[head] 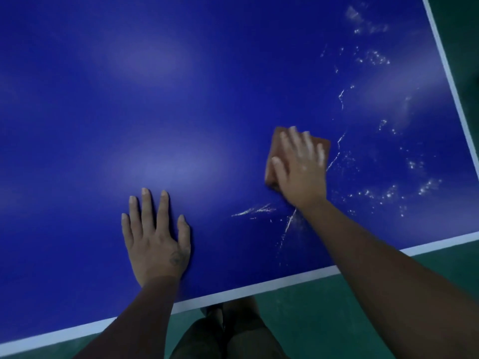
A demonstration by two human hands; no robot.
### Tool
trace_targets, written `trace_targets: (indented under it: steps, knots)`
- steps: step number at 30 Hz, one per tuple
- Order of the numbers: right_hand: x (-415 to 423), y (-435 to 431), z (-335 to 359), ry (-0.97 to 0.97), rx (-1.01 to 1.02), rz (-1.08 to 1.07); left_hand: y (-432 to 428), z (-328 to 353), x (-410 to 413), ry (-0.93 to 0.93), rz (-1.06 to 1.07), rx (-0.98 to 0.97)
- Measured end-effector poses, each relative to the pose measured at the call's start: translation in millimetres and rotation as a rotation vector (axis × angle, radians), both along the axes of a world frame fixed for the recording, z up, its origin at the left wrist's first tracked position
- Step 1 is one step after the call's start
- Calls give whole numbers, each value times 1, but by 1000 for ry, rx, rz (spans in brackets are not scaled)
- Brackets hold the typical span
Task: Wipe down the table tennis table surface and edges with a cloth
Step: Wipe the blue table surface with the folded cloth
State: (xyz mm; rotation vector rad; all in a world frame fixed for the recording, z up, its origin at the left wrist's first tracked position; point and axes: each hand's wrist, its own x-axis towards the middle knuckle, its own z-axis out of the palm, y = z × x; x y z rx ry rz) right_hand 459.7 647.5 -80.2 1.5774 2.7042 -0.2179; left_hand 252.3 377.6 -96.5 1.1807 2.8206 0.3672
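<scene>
**First:** Your right hand lies flat on the folded brown cloth, fingers straight and spread, thumb along its left side. You press it down rather than grip it. The hand is blurred, so I judge you are mid-stroke.

**Second:** The cloth sits on the blue tabletop, right of middle in your view, just left of a thin white streak. Your left hand is flat on the tabletop too, fingers straight, holding nothing. It is near the front edge and well apart from the cloth, which makes it a good brace.

**First:** Put the pressure through your whole palm so the cloth's corners stay down. Under flat fingers it may well slip out if you push fast.

**Second:** Look right of the cloth. White droplets scatter toward the right-hand corner, and more smears lie between your two hands. Work toward those in overlapping passes.

**First:** The left part of the surface shows only glare, so my guess is you are partly done.

**Second:** I can't tell whether the front edge line and the right edge line have been wiped. Run the cloth along them last, folding it over the rim above the green floor.
</scene>
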Motion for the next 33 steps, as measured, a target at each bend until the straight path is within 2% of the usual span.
trace_targets:
  steps: [2, 4, 6, 9, 13, 15, 19, 21, 23, 26, 29, 31, 33]
  knots:
    - [5, -6, 1, 11, -26, -249, 0, 2, 1, -14, 5, -4]
    - [-9, -29, 3, 33, -20, -380, 1, 6, 3, -29, 10, -5]
    - [-27, -62, 2, 24, 14, -313, 2, 9, 3, -46, 12, -2]
    - [-43, -107, -6, 0, 8, 13, 1, 7, 1, -45, 7, -1]
    - [-28, -95, -8, 58, -25, 273, 1, 6, 2, -44, 11, -2]
    - [-11, -71, -5, 34, -23, 205, 2, 6, 3, -49, 12, -7]
    - [24, -62, -1, 16, -28, -268, 1, 7, 3, -43, 7, 6]
    - [22, -83, -1, 31, -34, -355, 1, 7, 3, -28, 0, 8]
    - [16, -115, -2, 19, -8, -271, 0, 8, 3, -20, -3, 6]
    - [24, -164, -7, 21, 6, -29, -1, 10, 3, -42, -2, -2]
    - [54, -174, -9, 10, -23, 116, 0, 8, 3, -48, -1, 2]
    - [71, -163, -6, -7, -33, 95, -1, 7, 3, -47, -4, -9]
    - [71, -148, -4, -14, -30, -55, -1, 8, 3, -48, -5, -15]
